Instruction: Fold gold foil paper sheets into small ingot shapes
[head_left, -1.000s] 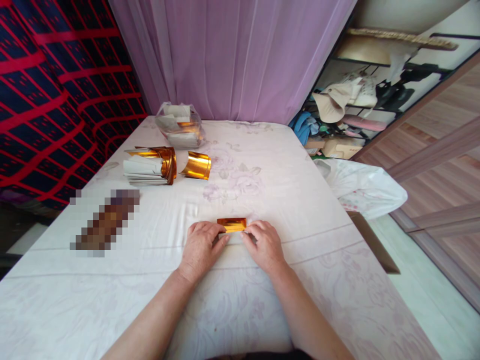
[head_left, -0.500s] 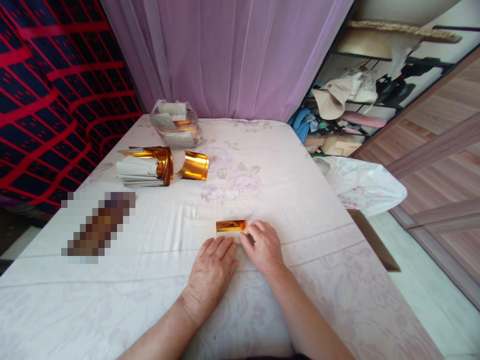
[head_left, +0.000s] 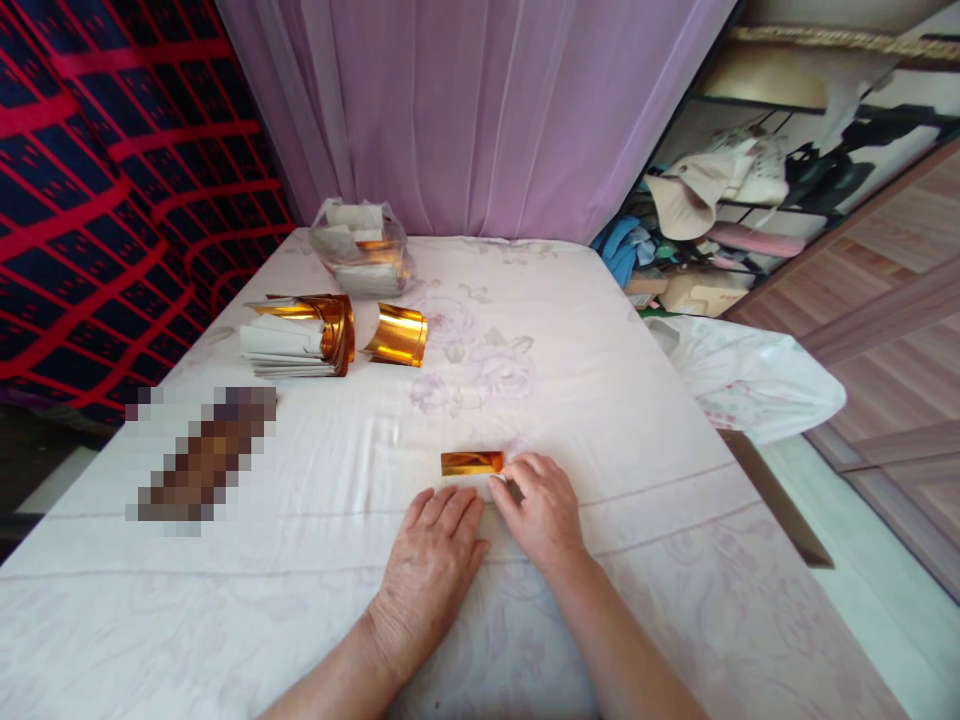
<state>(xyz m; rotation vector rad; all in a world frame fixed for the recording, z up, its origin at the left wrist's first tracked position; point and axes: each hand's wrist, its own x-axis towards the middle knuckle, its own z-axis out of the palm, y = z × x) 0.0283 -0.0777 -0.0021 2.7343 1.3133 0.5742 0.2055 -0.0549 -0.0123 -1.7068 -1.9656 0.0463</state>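
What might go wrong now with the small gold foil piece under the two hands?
The gold foil piece is pinned only at its right end by the right hand; the left hand lies flat beside it, so the fold may spring open. The soft bed sheet gives no firm backing, so a crease may come out crooked.

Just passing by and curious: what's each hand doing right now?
Left hand: open, flat on the sheet.
Right hand: fingertips pinching the gold paper.
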